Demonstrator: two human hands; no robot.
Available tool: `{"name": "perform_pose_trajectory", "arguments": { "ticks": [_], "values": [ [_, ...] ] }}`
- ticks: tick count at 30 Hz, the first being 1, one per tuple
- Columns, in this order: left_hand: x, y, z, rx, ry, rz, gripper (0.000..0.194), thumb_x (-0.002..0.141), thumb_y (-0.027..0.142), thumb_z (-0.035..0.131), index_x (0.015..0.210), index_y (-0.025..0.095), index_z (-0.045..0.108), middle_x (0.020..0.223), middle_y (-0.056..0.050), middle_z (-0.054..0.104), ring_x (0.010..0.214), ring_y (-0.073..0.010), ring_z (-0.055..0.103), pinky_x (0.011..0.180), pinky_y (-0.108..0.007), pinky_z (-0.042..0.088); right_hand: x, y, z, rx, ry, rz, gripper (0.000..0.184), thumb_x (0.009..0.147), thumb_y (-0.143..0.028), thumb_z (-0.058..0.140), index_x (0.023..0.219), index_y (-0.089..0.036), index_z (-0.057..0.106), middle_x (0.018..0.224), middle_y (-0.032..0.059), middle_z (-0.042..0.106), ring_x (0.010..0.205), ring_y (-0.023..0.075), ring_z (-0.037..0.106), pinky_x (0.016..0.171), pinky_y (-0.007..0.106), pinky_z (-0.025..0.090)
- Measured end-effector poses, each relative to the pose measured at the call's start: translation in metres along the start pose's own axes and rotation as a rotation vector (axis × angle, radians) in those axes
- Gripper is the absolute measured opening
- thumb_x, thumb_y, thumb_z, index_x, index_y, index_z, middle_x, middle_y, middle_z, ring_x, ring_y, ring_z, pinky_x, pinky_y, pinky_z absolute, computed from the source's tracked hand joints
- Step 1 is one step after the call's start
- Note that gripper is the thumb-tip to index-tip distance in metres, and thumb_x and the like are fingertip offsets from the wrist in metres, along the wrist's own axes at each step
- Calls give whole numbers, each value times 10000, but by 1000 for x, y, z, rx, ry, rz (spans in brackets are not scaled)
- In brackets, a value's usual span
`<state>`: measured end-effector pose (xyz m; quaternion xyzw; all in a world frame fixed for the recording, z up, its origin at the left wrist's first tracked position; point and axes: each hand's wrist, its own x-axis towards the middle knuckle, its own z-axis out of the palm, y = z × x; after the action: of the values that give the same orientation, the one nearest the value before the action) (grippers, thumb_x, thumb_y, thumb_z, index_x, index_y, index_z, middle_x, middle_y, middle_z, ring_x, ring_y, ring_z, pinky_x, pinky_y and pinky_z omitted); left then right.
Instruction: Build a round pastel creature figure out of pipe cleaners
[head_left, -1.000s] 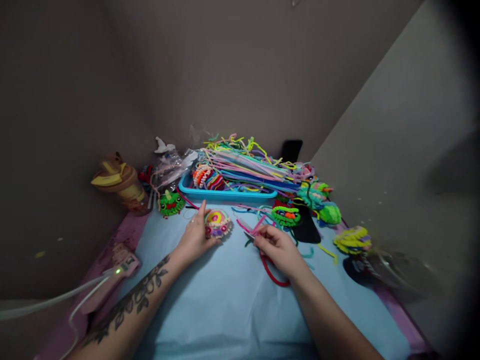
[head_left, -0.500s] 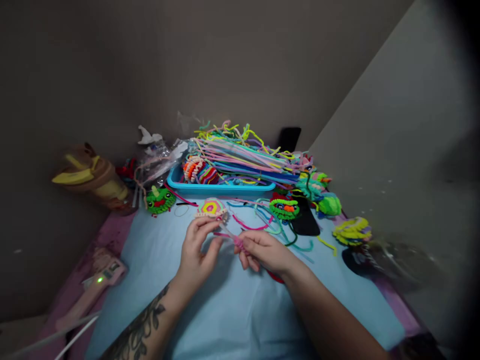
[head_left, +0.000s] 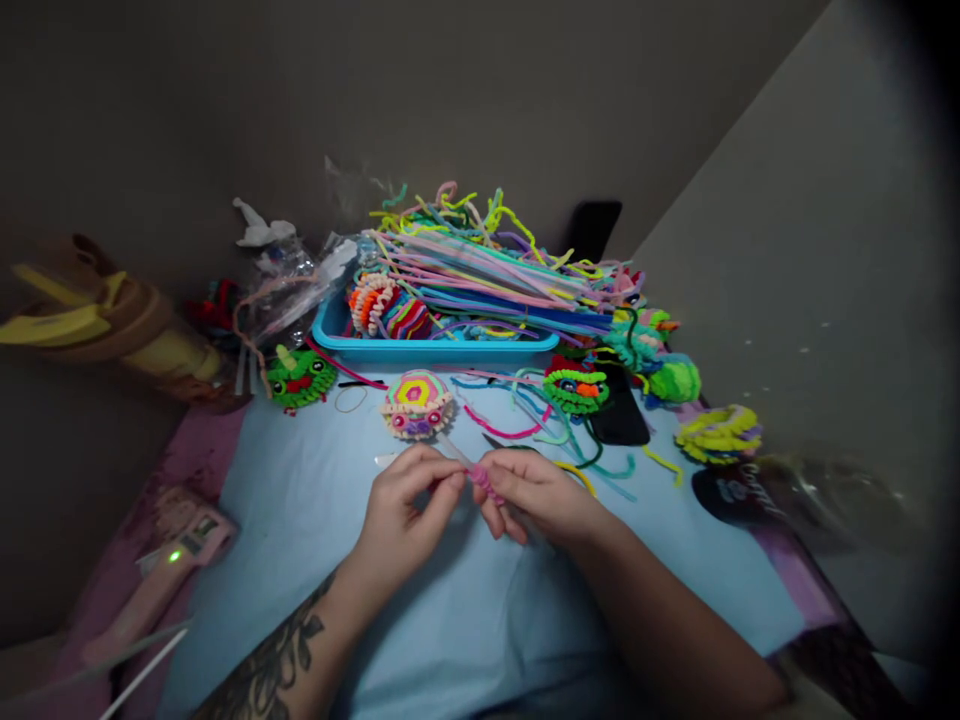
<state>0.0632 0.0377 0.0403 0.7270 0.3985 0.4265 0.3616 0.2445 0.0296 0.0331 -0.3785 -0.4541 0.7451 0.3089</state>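
Note:
Above the middle of the blue cloth, my right hand [head_left: 536,492] is closed round a pale thin stick [head_left: 453,449] with a pink pipe cleaner [head_left: 481,478] coiled on it. The coil shows at my right thumb and fingertips. My left hand [head_left: 416,508] pinches at the coil's left side, thumb and forefinger together, seemingly on the pipe cleaner's end, which the fingers hide. Just beyond the stick's tip sits a round pipe-cleaner figure [head_left: 417,405] with a yellow and pink patterned top and pink eyes.
A blue tray [head_left: 442,346] heaped with pipe cleaners [head_left: 480,265] stands at the back. Green figures [head_left: 301,378] sit left and right of it. A phone [head_left: 621,408] lies at right. A pink glue gun [head_left: 169,570] with a lit green light lies at left.
My left hand has moved right, close to my right hand, and the pink free end no longer sticks out leftward. The view has shifted, uncovering the round figure's face.

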Motion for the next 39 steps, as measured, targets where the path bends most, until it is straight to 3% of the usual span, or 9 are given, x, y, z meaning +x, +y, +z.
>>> {"name": "perform_pose_trajectory", "arguments": {
  "ticks": [3,6,10,15,21,24,29,39],
  "values": [
    [1,1,0,-11,-13,-95,136,832,150,571,749,168,678,681,-5,610,638,-99,560,576,-201,431,-3,-2,5,-176,101,-40,305,898,-451,455,814,-170,541,573,-39,581,368,47,444,386,155,338],
    [1,1,0,-28,-11,-153,139,821,163,579,720,174,674,670,0,616,632,-100,558,557,-192,423,-8,-6,13,-493,261,-116,242,919,-341,427,780,-183,547,584,-38,578,410,59,472,437,168,368],
    [-1,0,1,-51,-6,-200,123,814,180,590,739,190,688,701,-1,639,659,-103,573,561,-184,431,-12,-6,18,-907,447,-324,196,916,-257,430,810,-191,581,628,-12,621,538,104,573,533,202,400],
    [0,0,3,-102,-19,-241,122,816,214,595,832,194,714,798,-30,674,747,-129,615,594,-198,468,-8,2,15,-1176,610,-543,195,929,-252,429,891,-183,607,730,33,689,634,147,638,594,233,429],
    [1,0,3,-195,-17,-317,130,799,231,615,844,193,731,852,-49,699,795,-152,644,654,-225,511,-6,6,13,-1288,699,-652,185,926,-256,469,865,-191,631,745,44,704,671,160,635,642,257,448],
    [1,2,3,-201,-20,-330,135,794,234,617,818,180,738,804,-55,704,765,-159,645,637,-234,514,-7,5,13,-1304,686,-654,157,913,-243,499,857,-204,640,744,44,702,698,176,620,690,289,452],
    [2,4,4,-195,-5,-315,146,785,235,622,841,177,743,753,-49,690,699,-147,634,572,-223,501,-7,4,14,-1342,646,-633,128,902,-207,515,852,-217,633,729,37,688,694,185,578,732,341,436],
    [-2,2,9,-102,80,-219,70,754,217,681,785,198,741,710,-20,679,639,-118,618,504,-188,466,-7,10,19,-1377,695,-685,242,873,-182,523,632,-197,532,621,28,572,681,176,462,702,332,384]
  ]
}}
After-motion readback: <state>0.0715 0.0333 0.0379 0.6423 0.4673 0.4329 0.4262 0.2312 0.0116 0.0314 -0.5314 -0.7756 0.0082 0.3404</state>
